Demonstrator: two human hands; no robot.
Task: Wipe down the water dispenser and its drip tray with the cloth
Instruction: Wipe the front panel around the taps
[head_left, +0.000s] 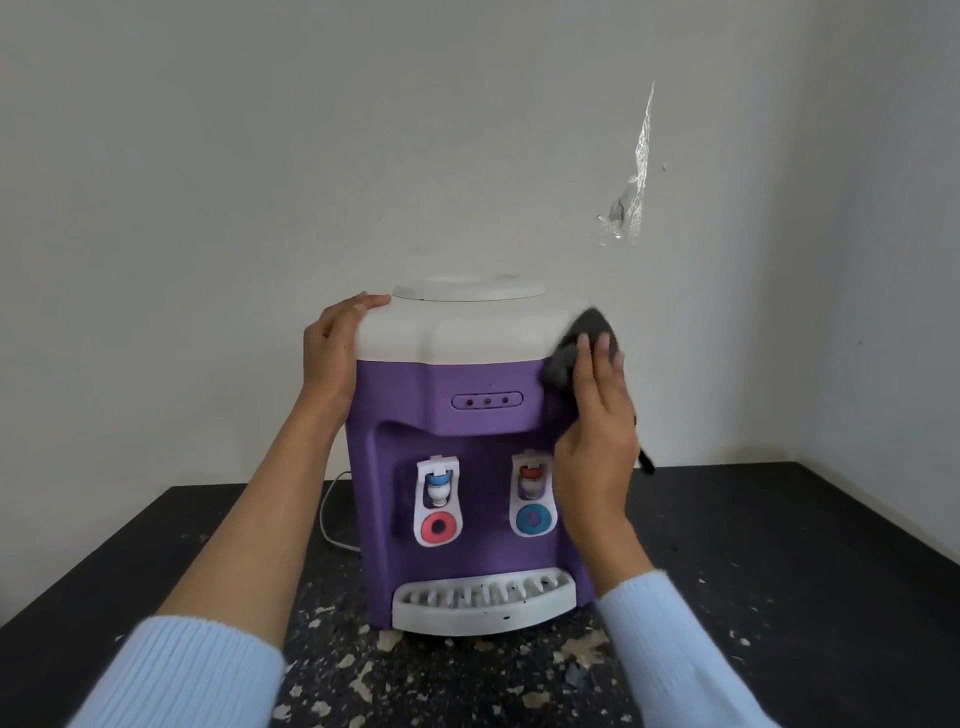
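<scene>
The water dispenser (457, 395) stands upright on the table (779, 545) directly before you, with its long axis vertical. Your left hand (332, 348) lies with nearly straight fingers over the top left corner and steadies it. Your right hand (597, 431), fingers straight, presses the dark cloth (587, 338) on the upper right corner, so it is nearer to the side below. The drip tray (483, 603) is low at the front, under both hands. The taps (439, 483) between may catch the cloth. A white cord (327, 514) lies behind, at the left.
</scene>
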